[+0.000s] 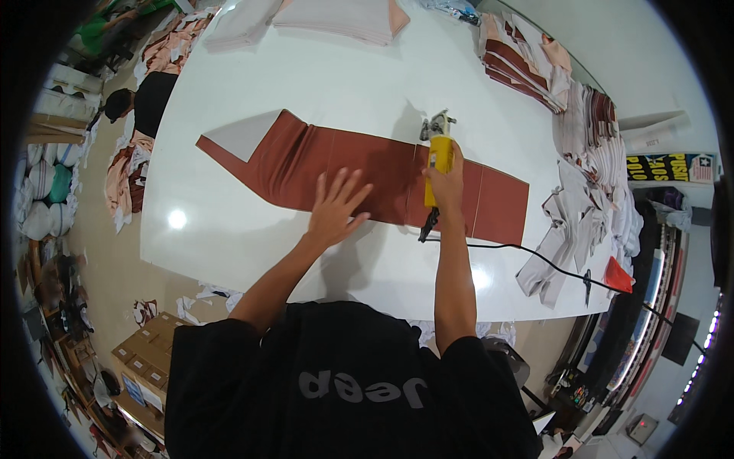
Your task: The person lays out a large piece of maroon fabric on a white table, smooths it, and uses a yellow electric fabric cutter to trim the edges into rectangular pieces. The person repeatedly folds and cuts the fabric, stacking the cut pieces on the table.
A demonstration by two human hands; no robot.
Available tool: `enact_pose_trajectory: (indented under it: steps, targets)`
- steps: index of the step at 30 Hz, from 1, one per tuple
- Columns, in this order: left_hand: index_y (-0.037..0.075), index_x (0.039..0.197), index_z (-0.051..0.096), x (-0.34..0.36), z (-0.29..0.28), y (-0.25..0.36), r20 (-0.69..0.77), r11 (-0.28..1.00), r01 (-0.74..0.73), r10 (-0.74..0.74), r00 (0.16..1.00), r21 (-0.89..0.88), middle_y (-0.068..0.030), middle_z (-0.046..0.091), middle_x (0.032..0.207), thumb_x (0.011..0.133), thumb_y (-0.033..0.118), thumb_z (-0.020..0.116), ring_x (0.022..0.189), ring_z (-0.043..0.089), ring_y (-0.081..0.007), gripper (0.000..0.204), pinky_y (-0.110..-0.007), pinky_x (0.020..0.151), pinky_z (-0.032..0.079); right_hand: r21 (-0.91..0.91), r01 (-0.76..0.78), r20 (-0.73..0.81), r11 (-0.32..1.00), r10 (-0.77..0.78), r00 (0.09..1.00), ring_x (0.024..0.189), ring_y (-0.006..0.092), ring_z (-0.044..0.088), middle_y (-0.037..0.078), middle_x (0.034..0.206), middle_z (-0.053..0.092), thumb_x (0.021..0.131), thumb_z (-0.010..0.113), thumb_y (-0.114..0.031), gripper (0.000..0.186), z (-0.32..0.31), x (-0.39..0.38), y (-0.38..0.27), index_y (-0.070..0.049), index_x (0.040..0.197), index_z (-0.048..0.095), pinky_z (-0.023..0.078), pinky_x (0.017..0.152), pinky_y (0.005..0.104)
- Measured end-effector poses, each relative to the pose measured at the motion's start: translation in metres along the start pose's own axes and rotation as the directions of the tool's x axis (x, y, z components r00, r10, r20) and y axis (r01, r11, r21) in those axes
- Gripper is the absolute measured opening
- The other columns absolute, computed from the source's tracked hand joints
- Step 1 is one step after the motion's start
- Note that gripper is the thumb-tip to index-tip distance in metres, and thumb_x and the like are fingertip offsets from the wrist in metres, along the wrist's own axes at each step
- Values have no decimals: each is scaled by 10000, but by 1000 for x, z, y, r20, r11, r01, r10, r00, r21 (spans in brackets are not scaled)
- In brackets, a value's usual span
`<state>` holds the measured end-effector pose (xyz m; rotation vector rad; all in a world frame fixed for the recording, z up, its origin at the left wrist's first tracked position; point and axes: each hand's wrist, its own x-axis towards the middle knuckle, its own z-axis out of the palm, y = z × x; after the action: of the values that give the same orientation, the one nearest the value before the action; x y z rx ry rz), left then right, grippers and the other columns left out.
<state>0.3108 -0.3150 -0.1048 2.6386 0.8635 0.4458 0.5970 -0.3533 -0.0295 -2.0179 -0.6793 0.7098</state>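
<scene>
A stack or length of rust-red fabric (382, 176) stretches across the white table, with creases toward its left part. Its far left corner is folded over and shows a pale grey underside (243, 136). My left hand (335, 208) lies flat on the fabric's near edge, fingers spread. In my right hand (449, 182) is a yellow handheld electric fabric cutter (439, 157), gripped by its body. The cutter's metal head points away from me, at the fabric's far edge; whether the blade touches the cloth is hidden. A black cord (497, 245) runs from its near end to the right.
Pale fabric stacks (336, 21) lie at the table's far edge. Red and pale cut pieces (527, 65) pile up along the right side, with loose grey scraps (562, 229) nearer. Scissors (587, 287) rest by a red scrap (618, 275). Someone in black (153, 103) bends at the left.
</scene>
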Motion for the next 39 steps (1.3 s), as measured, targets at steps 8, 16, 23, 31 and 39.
enact_pose_trajectory:
  steps: [8,16,23,31,39]
  targets:
    - [303,1660,480,125,113,115,167,930,-366,355,920,36,-69,344,1779,1023,737,472,1679,183,-363,771,-709,1322,78,175,196,-120,965,-177,977,1227,263,624,151,1525,507,818,704,39,940,-128,-77,43,-51,1681,341,586,990,388]
    - [122,1571,573,198,198,289,-37,815,-249,270,962,-523,-144,400,1729,1028,378,633,1644,255,-387,603,-674,1323,188,217,-102,-158,971,138,978,1196,271,624,181,1450,553,775,721,42,1033,-226,-172,57,-80,1705,287,551,1007,408]
    - [82,1264,738,106,88,144,-190,906,-177,111,976,-383,-118,706,1303,976,182,739,1241,649,-357,304,-524,1073,499,142,-168,-210,975,196,958,1164,313,662,201,1422,595,775,748,54,1018,-195,-260,132,-165,1688,356,580,975,439]
    - [84,1565,558,24,16,-37,-41,947,233,-230,972,222,-131,445,1700,1113,363,572,1597,348,-403,532,-712,1274,219,-99,-193,-96,976,184,978,1407,407,579,243,1516,577,784,744,28,946,-145,-297,133,-131,1663,433,482,1180,461]
    - [98,1666,450,38,-5,-51,-175,922,321,-286,942,217,-162,291,1791,1107,459,570,1672,184,-415,676,-729,1295,123,-272,-233,-117,934,208,971,1324,459,621,251,1411,608,833,745,-52,884,-132,-302,136,-185,1654,444,532,1114,528]
